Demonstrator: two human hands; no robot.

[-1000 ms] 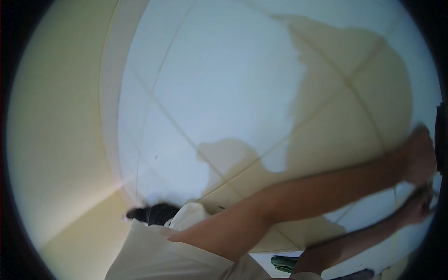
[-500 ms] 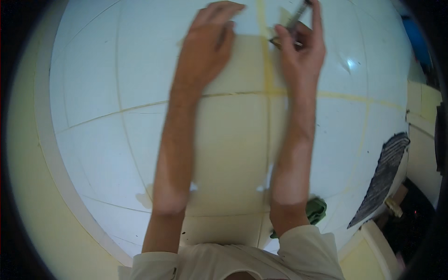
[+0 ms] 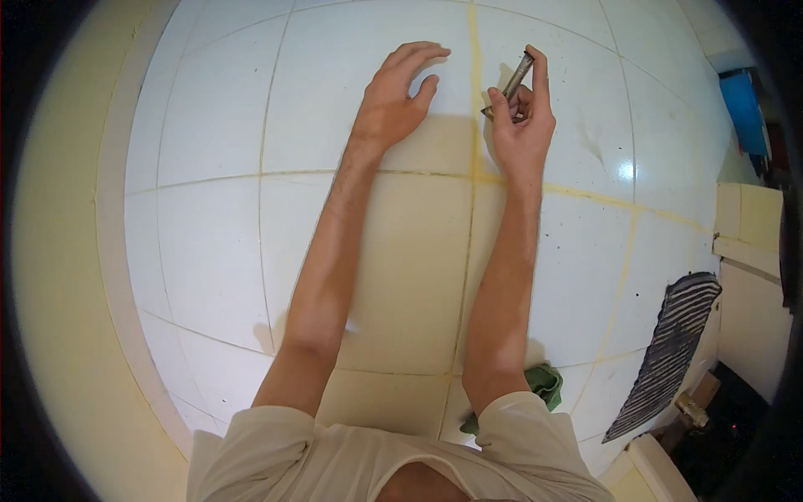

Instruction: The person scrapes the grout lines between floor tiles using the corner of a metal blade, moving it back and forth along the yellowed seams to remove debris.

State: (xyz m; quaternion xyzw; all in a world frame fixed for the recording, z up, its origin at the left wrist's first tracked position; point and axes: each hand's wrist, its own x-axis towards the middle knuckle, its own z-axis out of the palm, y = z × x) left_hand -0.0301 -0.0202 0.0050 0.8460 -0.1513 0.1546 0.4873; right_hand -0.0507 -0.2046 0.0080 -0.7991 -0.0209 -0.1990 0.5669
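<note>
Left hand (image 3: 393,107): grip wide, over white square-tiled floor (image 3: 209,251)
Right hand (image 3: 527,125): grip wrapped around slim, dark-tipped, grey metallic tool (image 3: 519,79)

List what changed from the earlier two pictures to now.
Since the first, the view swung: bare left hand and bare right hand went from its right edge to upper middle. Since the second, it drew back slightly. Unchanged since then: bare right hand gripping slender grey tool, bare left hand empty.

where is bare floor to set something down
Bare tiles lie between the left forearm and left wall, also between left and right forearm. Crowded: around the right hand gripping a slim tool, and lower right, by green cloth and striped mat.
</note>
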